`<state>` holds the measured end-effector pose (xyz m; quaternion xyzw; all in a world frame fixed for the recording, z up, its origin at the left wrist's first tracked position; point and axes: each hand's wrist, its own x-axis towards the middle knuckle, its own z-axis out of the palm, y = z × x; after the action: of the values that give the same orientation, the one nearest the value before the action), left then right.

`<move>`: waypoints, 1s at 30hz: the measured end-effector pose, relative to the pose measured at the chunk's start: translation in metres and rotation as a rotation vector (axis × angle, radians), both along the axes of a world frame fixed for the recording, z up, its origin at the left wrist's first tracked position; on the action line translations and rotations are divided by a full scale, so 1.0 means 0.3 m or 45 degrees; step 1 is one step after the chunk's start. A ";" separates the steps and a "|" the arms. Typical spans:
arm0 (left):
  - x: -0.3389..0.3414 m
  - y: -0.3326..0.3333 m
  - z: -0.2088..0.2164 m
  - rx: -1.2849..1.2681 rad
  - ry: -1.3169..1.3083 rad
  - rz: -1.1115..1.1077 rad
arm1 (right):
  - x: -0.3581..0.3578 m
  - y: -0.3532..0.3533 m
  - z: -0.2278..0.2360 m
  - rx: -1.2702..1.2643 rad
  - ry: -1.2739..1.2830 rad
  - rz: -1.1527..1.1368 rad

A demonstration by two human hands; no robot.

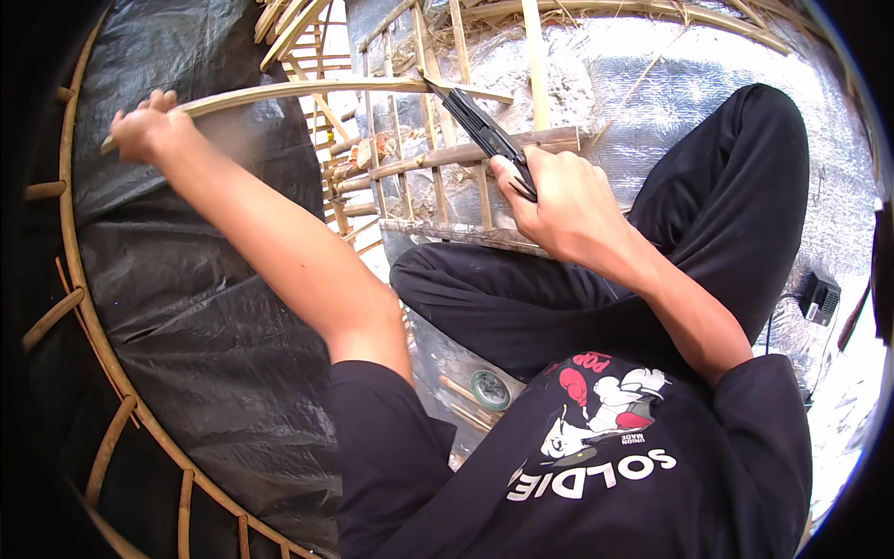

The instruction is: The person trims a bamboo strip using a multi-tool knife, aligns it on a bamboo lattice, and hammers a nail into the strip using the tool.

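Our right hand [563, 200] has its fingers curled tight around the dark handle of a knife [477, 123], the blade tip meeting a long bamboo strip [307, 88]. Our left hand [144, 121] closes in a fist on the strip's far end, holding it level above the black plastic sheet [205, 307]. The strip looks partly shaved, with trimming left, we judge. A lashed bamboo frame [438, 158] lies beyond our knee on the silver tarp [652, 74].
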<state>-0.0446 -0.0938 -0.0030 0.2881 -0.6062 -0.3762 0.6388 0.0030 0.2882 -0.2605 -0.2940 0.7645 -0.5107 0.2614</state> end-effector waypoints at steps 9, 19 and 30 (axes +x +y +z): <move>0.058 0.206 0.026 -0.080 -0.024 0.105 | 0.047 0.003 -0.019 -0.001 0.128 -0.063; 0.050 0.365 0.071 -0.150 0.076 0.030 | 0.028 0.020 0.007 0.003 0.030 -0.052; -0.127 0.351 0.039 -0.154 0.046 0.110 | -0.028 0.008 -0.001 -0.033 -0.015 -0.042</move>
<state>-0.0828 0.0114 0.0087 0.2680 -0.6033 -0.3160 0.6814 -0.0053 0.2906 -0.2608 -0.2818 0.7609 -0.5266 0.2536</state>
